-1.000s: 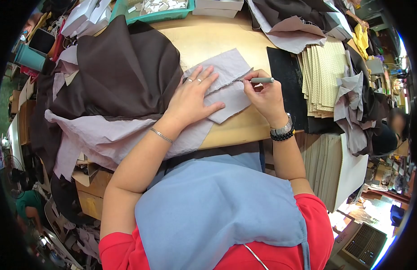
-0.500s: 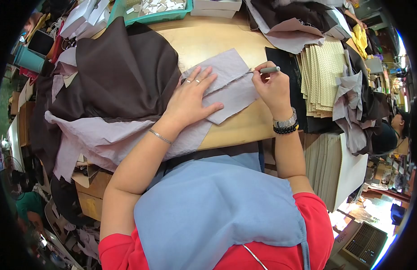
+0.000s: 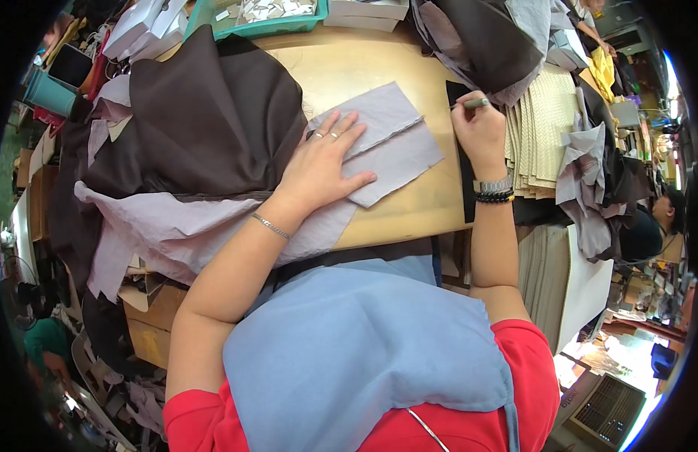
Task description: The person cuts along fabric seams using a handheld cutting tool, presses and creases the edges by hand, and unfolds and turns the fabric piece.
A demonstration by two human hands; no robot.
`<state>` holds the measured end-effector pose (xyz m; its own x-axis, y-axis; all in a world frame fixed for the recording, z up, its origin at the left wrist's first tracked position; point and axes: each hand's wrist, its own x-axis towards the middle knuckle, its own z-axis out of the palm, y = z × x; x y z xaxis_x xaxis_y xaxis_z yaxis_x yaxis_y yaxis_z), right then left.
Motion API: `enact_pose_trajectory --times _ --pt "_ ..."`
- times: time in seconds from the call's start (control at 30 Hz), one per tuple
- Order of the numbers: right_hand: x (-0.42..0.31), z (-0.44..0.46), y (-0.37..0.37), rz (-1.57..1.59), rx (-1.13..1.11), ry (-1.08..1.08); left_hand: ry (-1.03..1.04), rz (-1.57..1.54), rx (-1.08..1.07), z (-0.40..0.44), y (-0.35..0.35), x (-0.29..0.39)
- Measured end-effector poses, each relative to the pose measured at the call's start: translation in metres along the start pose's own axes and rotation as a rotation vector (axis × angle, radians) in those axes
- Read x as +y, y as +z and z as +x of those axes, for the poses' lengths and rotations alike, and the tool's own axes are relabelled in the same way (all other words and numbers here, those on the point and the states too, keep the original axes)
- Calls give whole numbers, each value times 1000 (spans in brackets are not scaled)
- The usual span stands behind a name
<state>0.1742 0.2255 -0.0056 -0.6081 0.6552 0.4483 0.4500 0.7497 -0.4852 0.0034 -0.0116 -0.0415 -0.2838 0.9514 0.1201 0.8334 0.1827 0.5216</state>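
My left hand (image 3: 317, 164) lies flat on a pale grey piece of fabric-like material (image 3: 398, 154), fingers spread, thumb out to the right. A raised seam or fold edge runs across that piece, slanting up to the right. My right hand (image 3: 481, 143) is closed in a pinch on a grey pen (image 3: 476, 103), apart from the grey piece and over a black strip (image 3: 463, 177) at the board's right side. The pen's tip is hard to make out. Left of my left hand, dark brown sheet material (image 3: 206, 120) is bunched up, its pale underside (image 3: 168, 222) folded toward me.
A stack of cream textured sheets (image 3: 541, 139) stands right of the black strip. More brown and grey material (image 3: 488, 45) is heaped at the back right. A teal tray (image 3: 258, 29) of small white pieces and a white box (image 3: 364, 10) sit at the back of the wooden board (image 3: 341, 64).
My right hand has moved right with the pen, away from the grey piece's seam to over the black strip. My left hand stays in place on the grey piece.
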Motion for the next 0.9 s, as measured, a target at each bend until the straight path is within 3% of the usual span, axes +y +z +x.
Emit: enact_pose_trajectory --times 0.13,0.23,0.5,0.6,0.9 --pt "18 8 -22 -51 144 50 -9 -5 -5 1 -1 0" --pt "6 -1 -21 217 109 18 -14 -5 -14 1 0 1" --pt "-49 -51 7 979 -341 397 49 -120 26 -3 -7 -12" --pt "-59 -63 11 1071 -372 441 29 125 -52 -13 -23 -6" --pt "-68 -68 29 1026 -394 456 25 62 -40 -14 -18 -11"
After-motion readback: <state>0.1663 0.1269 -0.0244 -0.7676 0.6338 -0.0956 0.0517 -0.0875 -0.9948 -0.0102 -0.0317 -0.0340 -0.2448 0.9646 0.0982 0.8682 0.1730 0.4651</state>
